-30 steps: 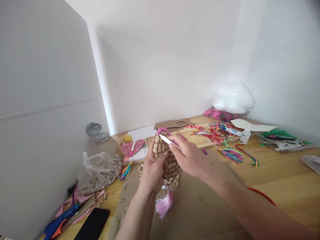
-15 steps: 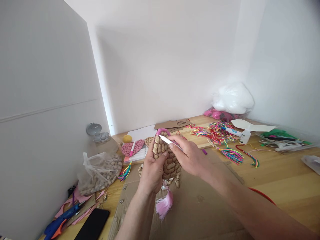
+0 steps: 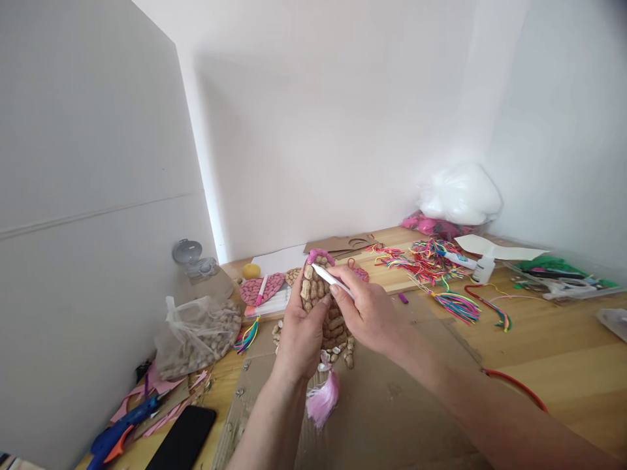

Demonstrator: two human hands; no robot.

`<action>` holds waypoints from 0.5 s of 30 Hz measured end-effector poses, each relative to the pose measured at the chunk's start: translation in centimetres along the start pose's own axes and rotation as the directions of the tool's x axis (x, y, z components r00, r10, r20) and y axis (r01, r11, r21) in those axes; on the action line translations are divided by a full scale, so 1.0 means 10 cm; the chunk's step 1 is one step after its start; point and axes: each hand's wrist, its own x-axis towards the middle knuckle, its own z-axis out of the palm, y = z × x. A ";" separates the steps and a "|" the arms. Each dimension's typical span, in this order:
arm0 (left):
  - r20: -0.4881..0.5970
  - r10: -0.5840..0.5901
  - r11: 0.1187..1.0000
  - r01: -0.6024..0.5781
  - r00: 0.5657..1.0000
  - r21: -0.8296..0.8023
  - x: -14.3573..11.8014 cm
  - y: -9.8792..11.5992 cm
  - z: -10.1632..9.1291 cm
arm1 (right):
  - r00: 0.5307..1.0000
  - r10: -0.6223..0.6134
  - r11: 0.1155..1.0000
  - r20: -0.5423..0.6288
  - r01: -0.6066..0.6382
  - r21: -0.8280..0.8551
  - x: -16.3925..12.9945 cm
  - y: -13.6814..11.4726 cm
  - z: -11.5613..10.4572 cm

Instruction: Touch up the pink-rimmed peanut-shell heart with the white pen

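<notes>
You are in a bare white corner, two pale walls (image 3: pixel 333 130) meeting behind a wooden bench (image 3: pixel 563 352) that is crowded with craft litter, and a flattened sheet of cardboard (image 3: pixel 392 405) covers the near part of it under your arms. Far right sits a puffy white bag (image 3: pixel 460 192) with a heap of bright threads (image 3: pixel 426 256) in front of it; far left a clear bag of peanuts (image 3: pixel 198 336), a blue glue gun (image 3: pixel 122 434) and a dark phone (image 3: pixel 183 440) near the edge. Above the cardboard your left hand (image 3: pixel 298 336) has its grip closed around a peanut-shell ornament (image 3: pixel 326 307), held upright with its pink tassel (image 3: pixel 323 401) hanging below your wrist and a pink rim at its top. Your right hand (image 3: pixel 372 313) pinches a thin white pen (image 3: pixel 330 277) whose tip touches the upper shells just under that rim. By the look of it you are marking or colouring the top shells, so the next stroke calls for a steady ornament and a light tip, since the shells are bumpy and brittle. A few loose shells (image 3: pixel 343 356) lie on the cardboard just beneath.
</notes>
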 end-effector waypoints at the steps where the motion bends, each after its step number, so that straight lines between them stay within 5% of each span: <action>1: -0.004 -0.011 1.000 0.011 1.000 -0.008 0.00 0.01 0.01 | 1.000 -0.001 1.000 -0.002 0.001 0.003 0.00 0.00 0.02; 9: -0.036 -0.020 0.999 0.021 0.999 0.030 -0.02 0.00 0.05 | 1.000 0.018 1.000 0.014 -0.017 -0.019 -0.01 -0.03 0.06; 15: -0.020 0.142 0.942 -0.129 0.990 0.309 0.04 -0.05 -0.06 | 0.997 0.056 0.995 0.049 -0.060 0.077 0.00 -0.04 -0.01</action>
